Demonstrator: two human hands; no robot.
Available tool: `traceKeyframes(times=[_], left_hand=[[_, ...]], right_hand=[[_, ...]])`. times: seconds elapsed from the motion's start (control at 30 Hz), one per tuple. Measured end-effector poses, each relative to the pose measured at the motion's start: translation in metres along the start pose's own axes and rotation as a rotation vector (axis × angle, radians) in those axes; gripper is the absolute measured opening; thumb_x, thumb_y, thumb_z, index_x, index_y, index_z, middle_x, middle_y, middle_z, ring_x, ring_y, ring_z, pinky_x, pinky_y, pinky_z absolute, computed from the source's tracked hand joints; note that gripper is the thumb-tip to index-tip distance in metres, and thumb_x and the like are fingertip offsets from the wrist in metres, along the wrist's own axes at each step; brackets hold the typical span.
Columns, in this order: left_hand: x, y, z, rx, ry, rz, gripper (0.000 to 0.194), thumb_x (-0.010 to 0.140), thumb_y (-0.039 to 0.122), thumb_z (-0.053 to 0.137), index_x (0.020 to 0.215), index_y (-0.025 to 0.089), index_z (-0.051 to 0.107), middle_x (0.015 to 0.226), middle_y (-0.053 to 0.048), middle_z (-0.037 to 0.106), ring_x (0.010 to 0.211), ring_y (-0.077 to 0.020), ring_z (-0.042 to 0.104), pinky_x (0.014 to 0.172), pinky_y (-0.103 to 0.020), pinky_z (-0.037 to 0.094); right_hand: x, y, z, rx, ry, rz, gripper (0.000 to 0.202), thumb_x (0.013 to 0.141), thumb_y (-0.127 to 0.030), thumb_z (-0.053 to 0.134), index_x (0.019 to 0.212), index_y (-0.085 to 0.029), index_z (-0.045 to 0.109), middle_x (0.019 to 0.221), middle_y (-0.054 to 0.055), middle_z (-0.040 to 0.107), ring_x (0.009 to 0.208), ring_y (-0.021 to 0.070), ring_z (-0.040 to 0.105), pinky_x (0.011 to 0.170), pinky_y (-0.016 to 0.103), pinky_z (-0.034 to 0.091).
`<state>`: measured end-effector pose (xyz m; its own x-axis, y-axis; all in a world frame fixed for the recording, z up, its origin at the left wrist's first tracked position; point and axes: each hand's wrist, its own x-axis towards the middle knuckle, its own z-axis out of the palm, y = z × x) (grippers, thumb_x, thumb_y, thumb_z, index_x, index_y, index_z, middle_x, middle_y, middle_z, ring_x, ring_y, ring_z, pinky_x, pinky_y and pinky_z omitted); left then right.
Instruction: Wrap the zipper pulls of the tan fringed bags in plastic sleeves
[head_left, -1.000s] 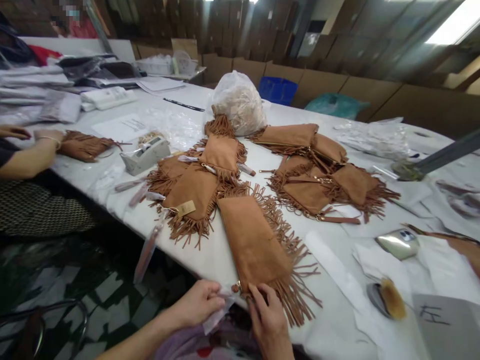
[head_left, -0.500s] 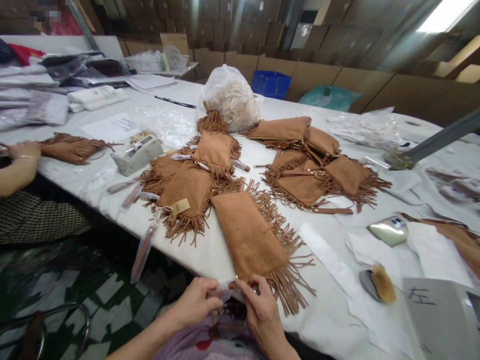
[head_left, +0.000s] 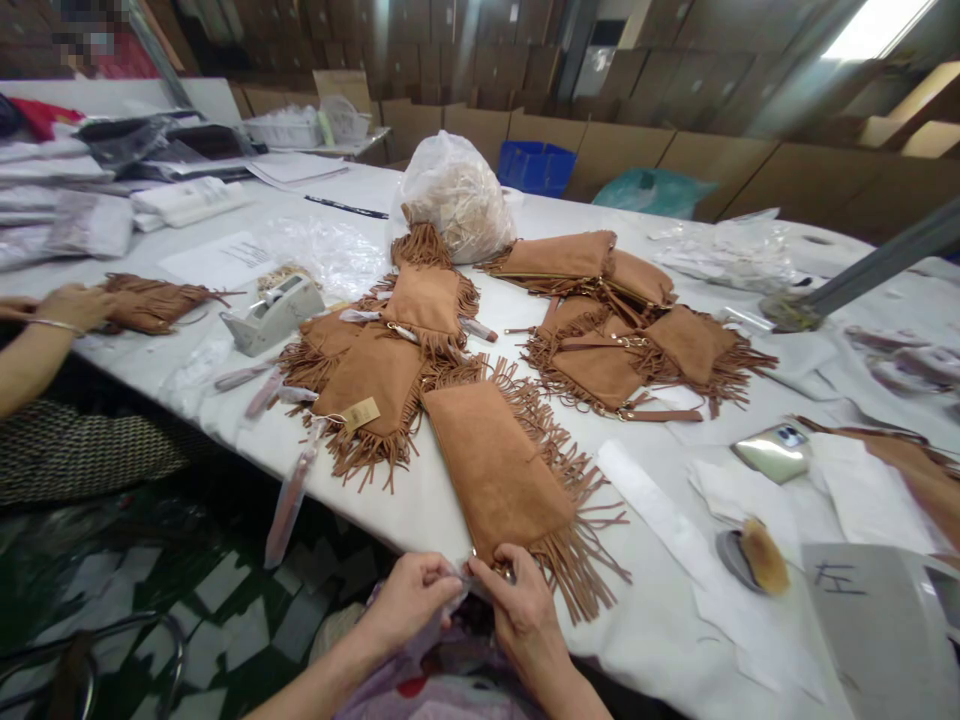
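A brown fringed suede pouch [head_left: 499, 470] lies flat at the table's front edge, its lower corner towards me. At that corner my left hand [head_left: 420, 597] is closed in a pinch on a piece of clear plastic wrap [head_left: 459, 580]. Right beside it, my right hand [head_left: 521, 605] closes thumb and fingers on the pouch's strap end near the metal ring; the fingers partly hide it. To the left are more fringed pouches [head_left: 371, 380], one with a tan paper tag [head_left: 361, 414]. A plastic-wrapped strap [head_left: 291, 505] hangs over the edge there.
More pouches [head_left: 600, 370] are piled at right centre. A tape dispenser [head_left: 274, 315] and a stuffed plastic bag [head_left: 457, 195] stand farther back. At right lie a phone [head_left: 772, 452] and a round brush [head_left: 754, 557]. A co-worker's hand [head_left: 75, 308] holds another pouch at far left.
My left hand has moved slightly right, closer to my right hand, gathering the plastic. The co-worker's hand has shifted right onto their pouch. The view has shifted slightly.
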<state>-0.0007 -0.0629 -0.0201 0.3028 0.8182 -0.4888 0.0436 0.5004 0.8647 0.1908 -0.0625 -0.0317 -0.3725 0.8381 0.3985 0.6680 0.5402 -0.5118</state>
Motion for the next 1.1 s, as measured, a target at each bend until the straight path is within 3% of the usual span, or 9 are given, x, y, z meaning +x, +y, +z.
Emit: traceKeyframes(times=[0.07,0.2,0.4,0.53,0.63,0.8,0.93,1.1], left_hand=[[0.005,-0.005,0.001,-0.019,0.051,-0.020,0.009,0.067,0.023,0.057,0.063,0.015,0.055,0.052,0.002,0.058,0.046,-0.0117,0.050,0.049,-0.022,0.039],[0.006,-0.007,-0.005,-0.031,0.066,0.011,0.010,0.057,0.014,0.062,0.065,0.015,0.055,0.057,0.001,0.062,0.052,-0.0123,0.055,0.053,-0.022,0.041],[0.005,-0.005,-0.005,-0.067,-0.018,-0.021,0.028,0.051,0.009,0.069,0.075,0.014,0.057,0.060,0.003,0.063,0.054,-0.0102,0.053,0.056,-0.020,0.040],[0.008,0.001,0.000,-0.083,-0.040,-0.072,0.029,0.057,0.020,0.071,0.083,0.012,0.061,0.059,0.002,0.063,0.052,-0.0096,0.052,0.051,-0.019,0.036],[0.009,0.011,0.002,-0.055,-0.085,-0.095,0.025,0.066,0.034,0.066,0.076,0.011,0.062,0.057,0.000,0.061,0.045,-0.0087,0.048,0.044,-0.019,0.030],[0.009,0.019,0.004,-0.073,-0.205,-0.037,0.039,0.074,0.051,0.057,0.068,0.013,0.057,0.054,0.000,0.056,0.038,-0.0074,0.041,0.039,-0.020,0.030],[0.010,0.005,0.004,-0.105,-0.072,-0.092,0.029,0.061,0.035,0.072,0.069,0.014,0.055,0.052,0.002,0.058,0.042,-0.0081,0.045,0.044,-0.019,0.031],[0.010,-0.006,0.008,-0.075,0.059,-0.068,0.026,0.048,0.014,0.070,0.065,0.016,0.051,0.050,0.004,0.056,0.046,-0.0084,0.045,0.047,-0.019,0.031]], right_hand=[[-0.001,0.001,0.000,-0.002,0.011,-0.013,0.042,0.082,-0.003,0.040,0.108,-0.023,0.066,0.097,0.010,0.052,0.086,0.0190,0.055,0.070,0.031,0.051],[-0.004,0.003,0.003,-0.011,0.046,-0.031,0.044,0.081,-0.002,0.040,0.110,-0.024,0.065,0.101,0.010,0.053,0.090,0.0191,0.055,0.073,0.032,0.052],[-0.003,0.005,0.003,0.014,0.065,-0.036,0.044,0.081,-0.002,0.040,0.110,-0.024,0.066,0.101,0.010,0.054,0.090,0.0186,0.056,0.072,0.031,0.052],[-0.001,0.005,0.001,0.037,0.059,-0.022,0.042,0.081,-0.004,0.041,0.108,-0.024,0.067,0.099,0.010,0.054,0.089,0.0184,0.056,0.071,0.031,0.052],[-0.001,0.005,0.001,0.042,0.064,-0.014,0.042,0.081,-0.004,0.041,0.107,-0.025,0.067,0.099,0.009,0.054,0.089,0.0181,0.057,0.071,0.031,0.053],[-0.001,0.004,0.002,0.062,0.076,0.007,0.041,0.083,-0.005,0.041,0.105,-0.024,0.068,0.098,0.009,0.056,0.088,0.0177,0.057,0.069,0.030,0.052],[-0.001,0.004,0.002,0.067,0.065,0.022,0.040,0.082,-0.004,0.040,0.104,-0.024,0.068,0.095,0.009,0.055,0.087,0.0179,0.057,0.069,0.030,0.052],[-0.001,0.005,0.003,0.045,0.078,-0.001,0.040,0.082,-0.005,0.041,0.103,-0.024,0.068,0.097,0.009,0.056,0.086,0.0177,0.057,0.069,0.031,0.052]])
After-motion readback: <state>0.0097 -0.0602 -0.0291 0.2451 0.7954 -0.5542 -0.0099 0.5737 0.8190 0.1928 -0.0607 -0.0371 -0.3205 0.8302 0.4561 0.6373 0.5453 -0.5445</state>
